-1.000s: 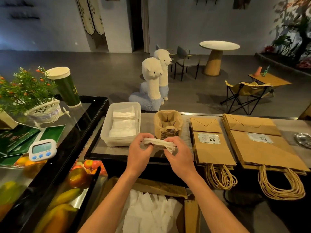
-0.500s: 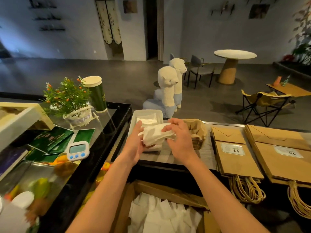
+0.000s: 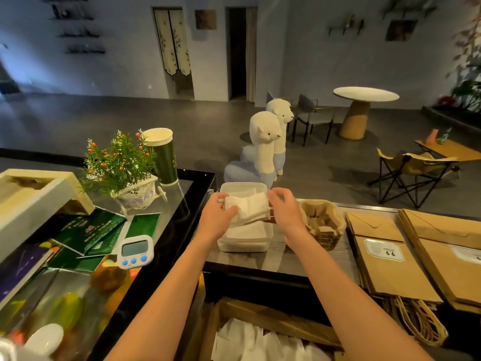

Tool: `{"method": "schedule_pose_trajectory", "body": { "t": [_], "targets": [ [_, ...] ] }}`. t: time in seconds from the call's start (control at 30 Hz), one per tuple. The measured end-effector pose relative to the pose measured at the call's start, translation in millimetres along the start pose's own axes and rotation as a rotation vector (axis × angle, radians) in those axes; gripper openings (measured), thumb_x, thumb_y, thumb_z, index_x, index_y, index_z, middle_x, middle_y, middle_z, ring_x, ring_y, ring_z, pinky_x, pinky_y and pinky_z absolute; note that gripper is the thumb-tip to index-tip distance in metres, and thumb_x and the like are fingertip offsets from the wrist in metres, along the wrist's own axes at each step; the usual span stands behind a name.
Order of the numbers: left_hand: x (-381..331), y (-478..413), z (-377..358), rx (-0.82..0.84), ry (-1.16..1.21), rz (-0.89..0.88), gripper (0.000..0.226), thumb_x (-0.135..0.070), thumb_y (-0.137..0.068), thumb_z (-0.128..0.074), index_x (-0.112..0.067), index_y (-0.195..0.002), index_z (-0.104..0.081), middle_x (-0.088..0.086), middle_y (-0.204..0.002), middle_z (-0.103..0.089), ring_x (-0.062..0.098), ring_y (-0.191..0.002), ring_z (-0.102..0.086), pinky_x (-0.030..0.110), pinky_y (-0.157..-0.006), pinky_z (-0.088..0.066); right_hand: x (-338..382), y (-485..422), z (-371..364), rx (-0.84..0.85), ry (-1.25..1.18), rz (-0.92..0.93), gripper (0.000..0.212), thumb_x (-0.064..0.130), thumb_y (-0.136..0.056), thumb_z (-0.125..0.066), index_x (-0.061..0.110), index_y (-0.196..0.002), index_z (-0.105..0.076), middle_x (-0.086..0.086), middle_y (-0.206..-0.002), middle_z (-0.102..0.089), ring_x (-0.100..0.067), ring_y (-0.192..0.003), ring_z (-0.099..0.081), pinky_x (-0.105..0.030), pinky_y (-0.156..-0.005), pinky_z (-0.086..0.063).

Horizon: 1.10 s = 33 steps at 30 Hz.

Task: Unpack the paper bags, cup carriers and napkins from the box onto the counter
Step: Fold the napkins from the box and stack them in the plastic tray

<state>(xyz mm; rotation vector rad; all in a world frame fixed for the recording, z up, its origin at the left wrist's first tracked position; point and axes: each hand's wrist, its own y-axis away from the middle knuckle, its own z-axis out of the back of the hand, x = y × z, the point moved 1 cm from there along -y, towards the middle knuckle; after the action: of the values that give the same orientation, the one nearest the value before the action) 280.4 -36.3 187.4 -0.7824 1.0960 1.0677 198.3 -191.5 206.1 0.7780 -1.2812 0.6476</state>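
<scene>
A small stack of white napkins (image 3: 248, 208) hangs over a clear plastic tray (image 3: 243, 246) on the counter. My left hand (image 3: 218, 217) grips the stack's left end. My right hand (image 3: 283, 212) is at its right end, fingers spread around it. More napkins lie inside the tray. A brown cup-carrier stack (image 3: 322, 224) stands just right of the tray. Two piles of brown paper bags (image 3: 385, 264) with rope handles lie further right. Below my arms, the open cardboard box (image 3: 260, 316) holds several loose napkins (image 3: 263, 342).
On the glass display case at left sit a white timer (image 3: 135, 251), a small potted plant (image 3: 122, 165), a green cup (image 3: 162, 155), green packets (image 3: 91, 230) and a white box (image 3: 33, 194). Two plush alpacas (image 3: 265, 142) stand beyond the counter.
Both hands carried the napkin stack forward from above the counter's front to over the tray. The view shifted left and up. The right hand's fingers have loosened.
</scene>
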Motion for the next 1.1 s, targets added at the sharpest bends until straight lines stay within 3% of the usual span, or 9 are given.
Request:
{"method": "schedule_pose_trajectory", "body": {
  "t": [0.13, 0.23, 0.37, 0.5, 0.63, 0.73, 0.8, 0.93, 1.1],
  "targets": [
    [2, -22, -5, 0.031, -0.218, -0.068, 0.041, -0.018, -0.095, -0.065, -0.019, -0.133, -0.047, -0.003, -0.117, -0.056, 0.01, -0.095, -0.056, 0.031, -0.082, -0.053, -5, -23, -9, 0.017, 0.38, 0.115, 0.046, 0.023, -0.098, -0.059, 0.023, -0.14, -0.041, -0.005, -0.103, -0.066, -0.02, -0.09, -0.065, -0.036, -0.073, -0.057],
    [6, -35, -10, 0.058, -0.384, -0.104, 0.046, -0.02, -0.095, -0.063, -0.018, -0.138, -0.045, 0.002, -0.125, -0.058, 0.018, -0.104, -0.058, 0.038, -0.091, -0.054, -7, -33, -19, 0.006, 0.559, 0.18, 0.046, 0.021, -0.096, -0.058, 0.023, -0.139, -0.039, -0.007, -0.116, -0.064, -0.026, -0.1, -0.063, -0.047, -0.086, -0.056],
    [13, -45, -18, 0.066, -0.553, -0.167, 0.045, -0.02, -0.097, -0.06, -0.019, -0.14, -0.044, 0.005, -0.135, -0.056, 0.025, -0.113, -0.06, 0.044, -0.096, -0.055, -13, -45, -29, 0.006, 0.757, 0.306, 0.043, 0.015, -0.098, -0.057, 0.016, -0.139, -0.041, -0.01, -0.124, -0.056, -0.028, -0.107, -0.059, -0.037, -0.083, -0.05],
    [20, -52, -26, 0.082, -0.765, -0.206, 0.043, -0.02, -0.098, -0.058, -0.021, -0.138, -0.042, 0.004, -0.132, -0.057, 0.027, -0.109, -0.065, 0.045, -0.09, -0.057, -22, -54, -39, 0.019, 1.005, 0.378, 0.031, 0.017, -0.101, -0.052, 0.016, -0.132, -0.049, -0.009, -0.128, -0.053, -0.029, -0.101, -0.062, -0.042, -0.085, -0.055],
    [28, -56, -35, 0.071, -0.986, -0.223, 0.046, -0.028, -0.099, -0.059, -0.022, -0.141, -0.04, 0.003, -0.141, -0.049, 0.023, -0.116, -0.06, 0.039, -0.092, -0.056, -33, -56, -46, 0.016, 1.204, 0.458, 0.022, 0.016, -0.101, -0.053, 0.014, -0.123, -0.054, -0.01, -0.127, -0.051, -0.028, -0.094, -0.062, -0.036, -0.074, -0.052],
    [32, -58, -37, 0.004, -1.034, -0.313, 0.042, -0.028, -0.1, -0.06, -0.021, -0.14, -0.049, 0.003, -0.143, -0.045, 0.019, -0.125, -0.051, 0.034, -0.099, -0.051, -41, -55, -48, -0.089, 1.236, 0.535, 0.019, 0.014, -0.097, -0.059, 0.013, -0.116, -0.063, -0.008, -0.127, -0.054, -0.024, -0.107, -0.053, -0.033, -0.082, -0.047],
    [33, -58, -37, -0.01, -1.092, -0.394, 0.033, -0.029, -0.102, -0.057, -0.022, -0.135, -0.06, 0.0, -0.139, -0.052, 0.017, -0.125, -0.051, 0.034, -0.103, -0.044, -40, -57, -47, -0.146, 1.272, 0.588, 0.017, 0.017, -0.098, -0.058, 0.016, -0.113, -0.066, -0.005, -0.122, -0.059, -0.022, -0.108, -0.05, -0.033, -0.09, -0.044],
    [32, -57, -36, 0.027, -1.09, -0.383, 0.029, -0.028, -0.103, -0.049, -0.023, -0.125, -0.068, -0.002, -0.123, -0.067, 0.018, -0.113, -0.06, 0.038, -0.101, -0.04, -39, -56, -42, -0.021, 1.365, 0.582, 0.029, 0.035, -0.101, -0.045, 0.02, -0.106, -0.069, -0.001, -0.107, -0.066, -0.022, -0.104, -0.053, -0.037, -0.094, -0.036],
    [30, -51, -30, 0.09, -0.9, -0.309, 0.029, -0.031, -0.096, -0.06, -0.028, -0.125, -0.065, -0.007, -0.129, -0.064, 0.017, -0.12, -0.057, 0.038, -0.109, -0.035, -39, -55, -37, 0.002, 1.356, 0.611, 0.029, 0.035, -0.101, -0.048, 0.024, -0.119, -0.068, 0.0, -0.121, -0.063, -0.021, -0.114, -0.049, -0.037, -0.1, -0.035]
  ]
}}
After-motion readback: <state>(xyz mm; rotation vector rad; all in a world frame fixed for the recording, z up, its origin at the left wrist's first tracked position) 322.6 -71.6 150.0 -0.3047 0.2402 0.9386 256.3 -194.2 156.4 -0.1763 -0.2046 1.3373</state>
